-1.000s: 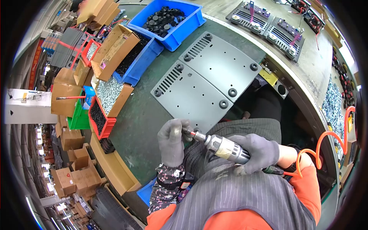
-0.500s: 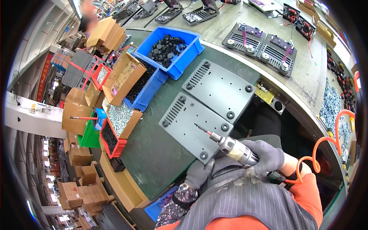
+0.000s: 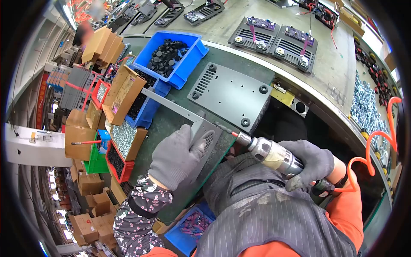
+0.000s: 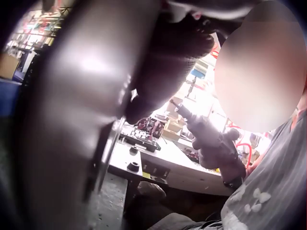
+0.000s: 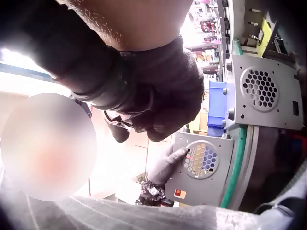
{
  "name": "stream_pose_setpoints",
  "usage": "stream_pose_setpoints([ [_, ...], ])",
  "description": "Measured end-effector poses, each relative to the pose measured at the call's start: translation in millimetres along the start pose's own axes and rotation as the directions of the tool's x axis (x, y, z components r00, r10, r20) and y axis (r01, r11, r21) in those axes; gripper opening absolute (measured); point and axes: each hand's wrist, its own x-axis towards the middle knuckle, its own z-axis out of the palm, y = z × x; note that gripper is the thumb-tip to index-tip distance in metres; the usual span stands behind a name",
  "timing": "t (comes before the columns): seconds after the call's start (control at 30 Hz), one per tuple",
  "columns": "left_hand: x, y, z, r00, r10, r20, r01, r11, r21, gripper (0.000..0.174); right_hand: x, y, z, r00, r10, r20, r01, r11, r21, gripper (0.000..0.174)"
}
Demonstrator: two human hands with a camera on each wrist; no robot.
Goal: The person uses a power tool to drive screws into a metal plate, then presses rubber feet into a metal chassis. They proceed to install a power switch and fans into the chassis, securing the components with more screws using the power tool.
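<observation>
Left grip (image 3: 173,158), closed, pinches a grey casing (image 5: 206,184) tilted over the green bench (image 3: 165,122); right grip (image 3: 311,162) wraps a driver (image 3: 272,153). A steady left hold, with the bit (image 3: 224,128) kept clear, would likely spare the metal scratches.

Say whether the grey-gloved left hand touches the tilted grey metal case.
Touching: the head view shows the left hand gripping the case beside its honeycomb vent.

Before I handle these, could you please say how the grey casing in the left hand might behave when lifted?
The grey casing looks like folded sheet metal, so probably stiff. Its honeycomb vent suggests it's fairly light for its size. Its smooth surface might slip in the gloved left hand.
</observation>
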Motion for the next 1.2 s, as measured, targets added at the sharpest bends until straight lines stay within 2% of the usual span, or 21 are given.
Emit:
stream_pose_setpoints([
  [0.1, -3, 0, 4, 0.998, -0.057, 0.011, 0.057, 0.998, -0.026, 0.034, 6, 0, 4, 1.000, 0.003, 0.022, -0.003, 1.000, 0.026, 0.064],
  [0.17, -2, 1, 4, 0.999, -0.046, 0.022, 0.046, 0.999, -0.020, 0.035, 12, -5, 5, 0.999, 0.037, 0.029, -0.037, 0.999, 0.004, 0.062],
  [0.47, -3, 0, 7, 0.999, -0.010, -0.039, 0.011, 1.000, 0.018, 0.033, 26, 0, 13, 1.000, -0.029, 0.010, 0.029, 0.999, -0.016, 0.062],
  [0.57, -3, -1, 8, 0.999, -0.002, -0.041, 0.002, 1.000, 0.011, 0.031, 24, -12, 14, 0.998, 0.064, 0.011, -0.064, 0.998, 0.003, 0.060],
  [0.7, 0, 0, 6, 1.000, -0.006, -0.016, 0.006, 0.999, 0.045, 0.031, 26, -16, 12, 0.999, 0.049, 0.013, -0.049, 0.999, -0.010, 0.057],
  [0.77, 0, -1, 7, 0.999, 0.018, -0.035, -0.016, 0.999, 0.045, 0.030, 28, -21, 10, 0.999, 0.050, 0.005, -0.050, 0.993, -0.106, 0.056],
  [0.93, -1, -1, 4, 0.998, 0.036, -0.060, -0.035, 0.999, 0.015, 0.030, 31, -30, 10, 0.996, 0.092, -0.015, -0.093, 0.978, -0.184, 0.062],
  [1.0, -2, -5, -4, 0.998, -0.002, 0.067, 0.005, 0.999, -0.046, 0.031, 26, -35, 6, 0.994, 0.109, -0.028, -0.112, 0.969, -0.219, 0.063],
  [1.03, -5, -11, -10, 0.998, 0.008, 0.061, -0.005, 0.999, -0.048, 0.031, 20, -36, 3, 0.994, 0.096, -0.043, -0.103, 0.964, -0.244, 0.063],
  [1.07, -14, -22, -16, 0.996, -0.070, 0.055, 0.085, 0.942, -0.323, 0.033, 13, -35, 0, 0.995, 0.090, -0.054, -0.101, 0.960, -0.261, 0.064],
  [1.1, -23, -34, -21, 0.987, -0.145, 0.075, 0.162, 0.804, -0.573, 0.036, 3, -31, -4, 0.994, 0.085, -0.076, -0.102, 0.960, -0.261, 0.060],
  [1.17, -49, -59, -18, 0.942, -0.334, 0.010, 0.230, 0.626, -0.745, 0.039, -18, -40, -16, 0.899, 0.418, -0.133, -0.414, 0.909, 0.053, 0.054],
  [1.2, -64, -83, -7, 0.946, -0.323, -0.004, 0.226, 0.668, -0.709, 0.041, -29, -24, -22, 0.874, 0.441, -0.204, -0.444, 0.895, 0.033, 0.051],
])
